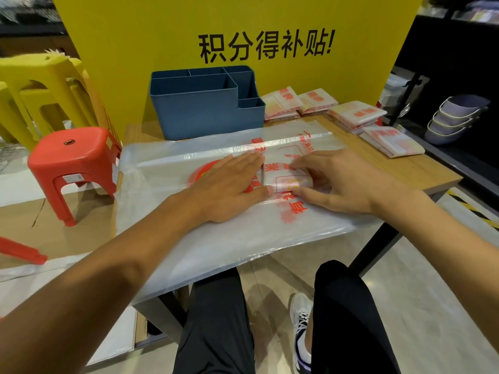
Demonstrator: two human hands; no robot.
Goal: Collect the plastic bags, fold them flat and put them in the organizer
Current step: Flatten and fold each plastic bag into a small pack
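Observation:
A stack of large clear plastic bags (167, 238) with red print lies spread over the small wooden table (421, 171). On top of it sits a small folded bag (283, 177). My left hand (229, 187) presses flat beside the folded bag's left edge, fingers straight. My right hand (340, 182) holds the folded bag from the right, fingertips on its far edge and thumb along its near edge. The blue organizer (205, 103) stands at the table's back with nothing visible in its compartments. Several folded bags (356, 114) lie to its right.
A red stool (73, 160) and stacked yellow stools (40, 85) stand to the left. A yellow sign board (243, 28) rises behind the table. Stacked lilac basins (453, 117) sit on a dark shelf at right. My legs are under the table's front edge.

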